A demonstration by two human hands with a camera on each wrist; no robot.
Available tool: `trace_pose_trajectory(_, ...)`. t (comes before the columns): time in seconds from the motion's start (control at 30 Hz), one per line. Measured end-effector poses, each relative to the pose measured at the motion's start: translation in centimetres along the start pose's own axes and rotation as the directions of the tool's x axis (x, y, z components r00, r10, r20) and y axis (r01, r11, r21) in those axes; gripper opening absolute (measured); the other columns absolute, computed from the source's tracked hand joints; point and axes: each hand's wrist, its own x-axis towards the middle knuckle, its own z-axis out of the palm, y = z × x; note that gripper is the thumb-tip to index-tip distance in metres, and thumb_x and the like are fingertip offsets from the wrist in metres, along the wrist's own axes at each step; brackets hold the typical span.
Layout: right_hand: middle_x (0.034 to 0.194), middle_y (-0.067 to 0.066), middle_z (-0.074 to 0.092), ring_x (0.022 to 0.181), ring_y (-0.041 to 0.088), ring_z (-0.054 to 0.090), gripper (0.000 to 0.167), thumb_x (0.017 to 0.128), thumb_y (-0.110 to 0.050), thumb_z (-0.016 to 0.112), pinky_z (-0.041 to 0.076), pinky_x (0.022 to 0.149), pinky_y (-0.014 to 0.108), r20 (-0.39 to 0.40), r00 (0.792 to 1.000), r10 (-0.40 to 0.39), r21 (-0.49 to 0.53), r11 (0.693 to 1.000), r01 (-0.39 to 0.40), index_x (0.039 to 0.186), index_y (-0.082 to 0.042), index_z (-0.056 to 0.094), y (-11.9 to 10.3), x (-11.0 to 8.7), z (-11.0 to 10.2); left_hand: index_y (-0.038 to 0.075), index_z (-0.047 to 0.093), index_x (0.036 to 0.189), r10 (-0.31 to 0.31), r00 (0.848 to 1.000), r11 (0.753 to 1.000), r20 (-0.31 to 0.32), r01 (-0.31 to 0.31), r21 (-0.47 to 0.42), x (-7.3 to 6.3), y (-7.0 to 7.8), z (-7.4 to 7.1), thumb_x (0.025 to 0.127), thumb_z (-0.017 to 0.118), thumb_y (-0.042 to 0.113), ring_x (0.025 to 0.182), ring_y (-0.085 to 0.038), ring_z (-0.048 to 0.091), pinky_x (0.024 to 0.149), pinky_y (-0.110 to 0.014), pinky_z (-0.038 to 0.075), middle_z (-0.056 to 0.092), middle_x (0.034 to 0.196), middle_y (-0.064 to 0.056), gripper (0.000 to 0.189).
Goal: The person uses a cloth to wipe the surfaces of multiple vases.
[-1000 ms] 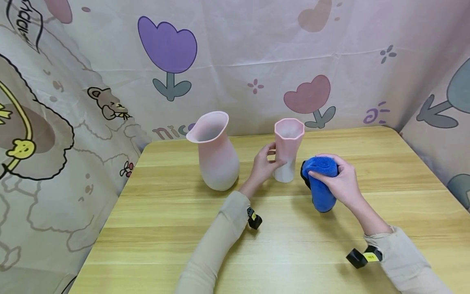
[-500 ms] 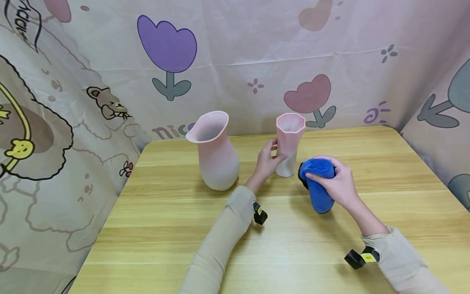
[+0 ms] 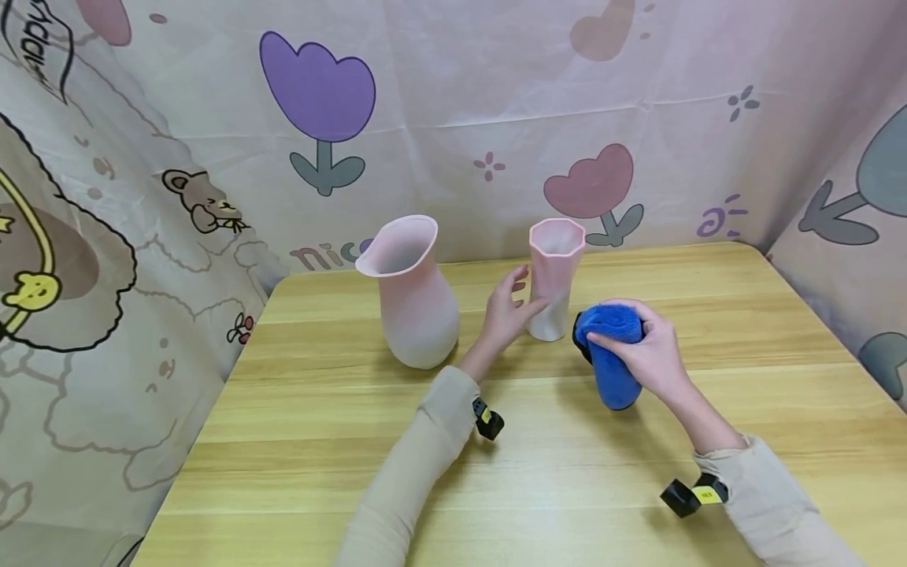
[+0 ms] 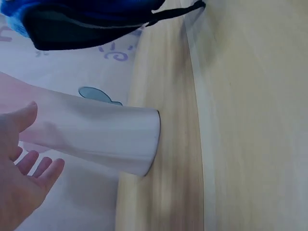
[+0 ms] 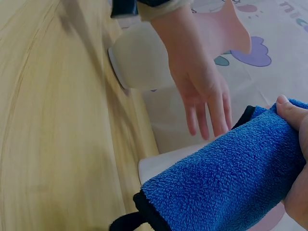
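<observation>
A narrow pink-and-white vase (image 3: 550,287) with a faceted rim stands upright at the back of the wooden table. Beside its left side is my left hand (image 3: 505,316), fingers spread and loosely bent. In the left wrist view that hand (image 4: 21,163) has space between its fingers and the vase (image 4: 106,130); whether the thumb touches is unclear. My right hand (image 3: 655,350) grips a folded blue towel (image 3: 615,358) with black edging, held just right of the narrow vase. The right wrist view shows the thumb pressing on the towel (image 5: 226,168), which partly hides the narrow vase.
A larger pink-and-white vase (image 3: 420,315) with a flared, spouted rim stands left of my left hand. A printed cloth backdrop (image 3: 453,118) hangs behind the table (image 3: 319,472) and along both sides.
The narrow vase moved slightly back on the table with my left hand at it. Since then the left fingers have loosened and drawn back left. The right hand keeps holding the towel, shifted slightly left.
</observation>
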Motion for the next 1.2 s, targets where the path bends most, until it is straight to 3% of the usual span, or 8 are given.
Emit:
trace_pose_trajectory(0.13,0.111,0.018,0.058,0.103,0.030,0.054,0.044,0.075,-0.016,0.074,0.043,0.087,0.055,-0.025,1.000,0.018,-0.019,1.000,-0.018,0.112,-0.002,0.056,-0.1,0.1,-0.4,0.004,0.043,0.131,0.025,1.000,1.000,-0.013,-0.025,-0.012,-1.2,0.6,-1.1,0.078,0.072,0.014,0.116,-0.024,0.048,0.090,-0.030,0.046,0.048,0.132,-0.008,0.062)
trace_pose_trajectory(0.4,0.108,0.014,0.060,0.093,-0.004,0.051,0.044,0.074,-0.015,0.076,0.045,0.086,0.053,-0.038,0.999,-0.004,-0.029,1.000,0.003,0.111,-0.003,0.058,0.0,0.0,-0.6,0.006,0.045,0.130,0.200,0.979,0.980,-0.035,-0.199,0.025,-3.9,1.8,-3.9,0.077,0.073,0.014,0.116,-0.021,0.047,0.093,-0.027,0.044,0.049,0.130,-0.009,0.061)
trace_pose_trajectory(0.6,0.108,0.015,0.060,0.093,-0.004,0.051,0.043,0.074,-0.014,0.075,0.044,0.086,0.055,-0.033,0.999,-0.009,-0.012,1.000,0.009,0.112,-0.003,0.057,0.1,-0.1,-0.7,0.003,0.045,0.129,0.305,0.950,0.952,-0.066,-0.303,0.043,-6.1,3.1,-6.5,0.075,0.073,0.010,0.118,-0.022,0.046,0.093,-0.029,0.044,0.051,0.127,-0.011,0.062)
trace_pose_trajectory(0.87,0.109,0.017,0.059,0.093,-0.003,0.050,0.043,0.074,-0.014,0.075,0.043,0.086,0.056,-0.033,0.999,-0.009,-0.015,1.000,0.009,0.112,-0.003,0.057,0.0,-0.1,-0.9,-0.016,0.045,0.118,0.376,0.903,0.925,-0.205,-0.378,0.035,-9.2,6.6,-10.1,0.067,0.072,-0.012,0.107,-0.040,0.049,0.085,-0.048,0.047,0.050,0.116,-0.029,0.057)
trace_pose_trajectory(1.03,0.110,0.017,0.059,0.095,-0.001,0.051,0.043,0.074,-0.014,0.075,0.043,0.086,0.055,-0.028,1.000,-0.011,-0.015,1.000,0.010,0.112,-0.003,0.057,0.0,-0.1,-0.9,-0.017,0.046,0.116,0.378,0.885,0.922,-0.273,-0.385,0.029,-9.8,5.0,-11.6,0.068,0.070,-0.014,0.102,-0.045,0.051,0.082,-0.052,0.046,0.051,0.112,-0.032,0.054)
trace_pose_trajectory(1.2,0.111,0.018,0.058,0.101,0.021,0.055,0.044,0.075,-0.015,0.075,0.043,0.087,0.056,-0.021,1.000,0.000,-0.011,1.000,-0.001,0.112,-0.003,0.057,0.0,-0.1,-0.9,-0.011,0.053,0.112,0.377,0.843,0.920,-0.383,-0.390,0.048,-9.9,1.6,-12.8,0.068,0.072,-0.011,0.096,-0.033,0.057,0.079,-0.034,0.052,0.056,0.106,-0.025,0.048)
